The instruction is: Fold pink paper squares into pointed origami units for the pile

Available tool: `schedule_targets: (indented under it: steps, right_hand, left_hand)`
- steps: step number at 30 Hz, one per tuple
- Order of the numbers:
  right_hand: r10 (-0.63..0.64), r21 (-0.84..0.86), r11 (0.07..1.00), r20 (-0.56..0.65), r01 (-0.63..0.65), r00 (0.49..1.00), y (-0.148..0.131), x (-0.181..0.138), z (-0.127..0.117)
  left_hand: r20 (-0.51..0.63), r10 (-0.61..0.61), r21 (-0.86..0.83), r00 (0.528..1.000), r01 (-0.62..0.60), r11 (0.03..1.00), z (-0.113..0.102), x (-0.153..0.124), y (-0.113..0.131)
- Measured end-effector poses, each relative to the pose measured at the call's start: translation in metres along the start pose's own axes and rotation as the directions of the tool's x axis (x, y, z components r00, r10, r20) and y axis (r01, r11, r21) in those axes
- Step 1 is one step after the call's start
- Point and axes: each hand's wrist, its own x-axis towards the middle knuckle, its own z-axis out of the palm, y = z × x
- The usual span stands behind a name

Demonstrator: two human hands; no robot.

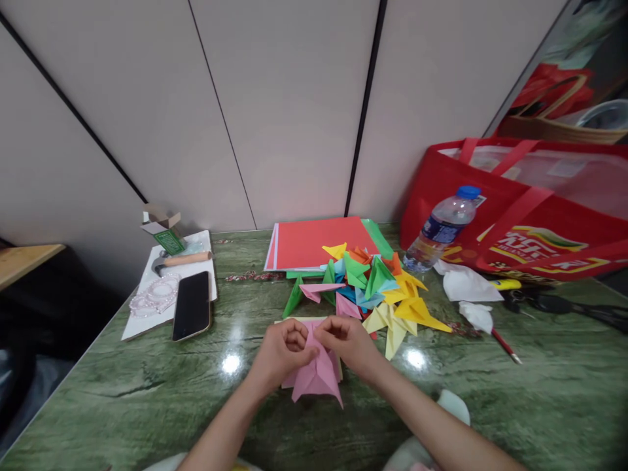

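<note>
A partly folded sheet of pink origami paper point(318, 378) is between my two hands, low over the table, its wide creased end pointing toward me. My left hand point(287, 345) pinches its left side between thumb and fingers. On the right, the thumb and bent fingers of my right hand point(346, 340) grip the upper part. Beneath it lies a small stack of pink and yellowish paper squares point(338, 367), mostly covered. Just beyond my hands is a heap of folded paper pieces point(377, 281) in green, yellow, orange, blue and pink.
Coloured sheets point(318, 242) lie at the back. To the left are a phone point(192, 306), a hammer point(184, 260), a small box point(167, 237) and beaded strands point(156, 296) on a white board. A water bottle point(439, 229), red bag point(520, 209), tissues point(471, 288) and pen point(506, 345) sit right.
</note>
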Motion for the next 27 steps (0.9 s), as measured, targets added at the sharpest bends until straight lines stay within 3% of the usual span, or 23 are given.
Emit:
schedule_targets:
  steps: [6, 15, 27]
  right_hand:
    - [-0.020, -0.056, 0.998, -0.019, 0.019, 1.000, 0.003, 0.003, 0.001]
    - [0.011, 0.000, 1.000, 0.003, -0.011, 1.000, 0.007, 0.004, 0.000]
    - [0.025, 0.016, 1.000, -0.031, -0.024, 0.999, 0.007, 0.005, -0.003]
  left_hand:
    - [0.026, -0.036, -0.033, 0.999, 0.037, 0.999, 0.000, 0.003, -0.003]
    - [-0.084, -0.005, -0.049, 0.996, 0.001, 0.999, 0.000, 0.006, -0.003]
    - [0.030, -0.071, -0.017, 0.997, 0.071, 0.997, -0.002, 0.006, -0.013]
